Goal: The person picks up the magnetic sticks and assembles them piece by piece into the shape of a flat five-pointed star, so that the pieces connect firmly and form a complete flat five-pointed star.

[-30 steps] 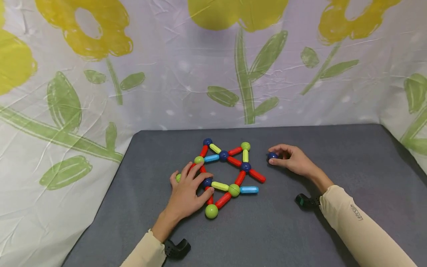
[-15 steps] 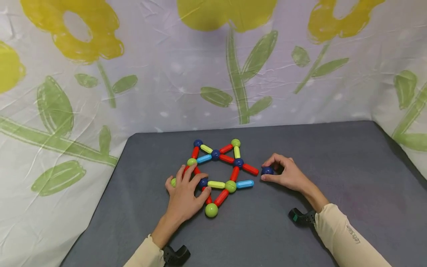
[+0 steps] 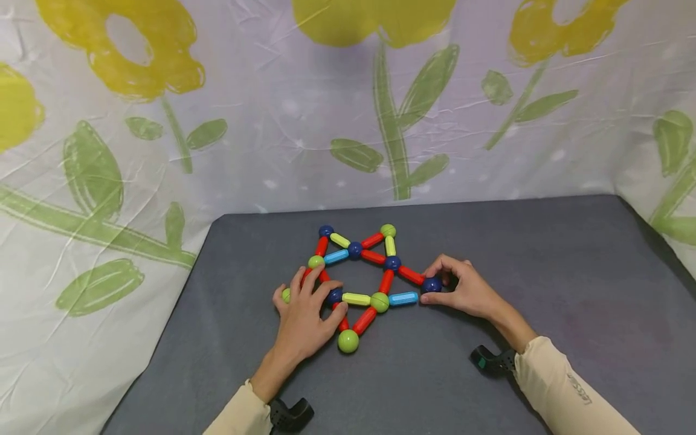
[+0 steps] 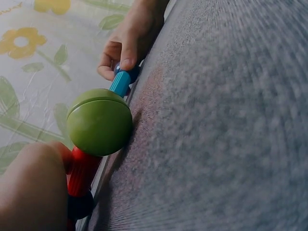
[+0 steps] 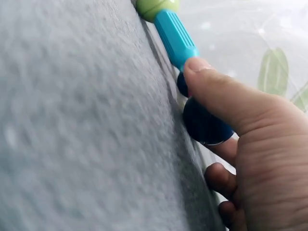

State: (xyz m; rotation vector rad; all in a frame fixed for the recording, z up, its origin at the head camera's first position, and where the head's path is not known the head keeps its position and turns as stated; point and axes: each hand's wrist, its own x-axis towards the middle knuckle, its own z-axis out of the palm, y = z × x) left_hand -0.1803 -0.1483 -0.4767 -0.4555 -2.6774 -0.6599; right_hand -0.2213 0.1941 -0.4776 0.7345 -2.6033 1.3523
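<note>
Covering the table, grey felt (image 3: pixel 544 266) meets a flower-printed backdrop (image 3: pixel 261 139).

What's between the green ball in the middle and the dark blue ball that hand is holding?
A light blue rod joins the green ball to the dark blue ball pinched by the right hand, seen in the head view.

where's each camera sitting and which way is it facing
Head: worn high, looking forward and down at the rod-and-ball figure on the grey table; left hand and right hand show.
Left wrist: low along the table, facing the green ball; a fingertip shows.
Right wrist: low, facing the blue ball; thumb and fingers show.
Wrist views share the light-blue rod.
</note>
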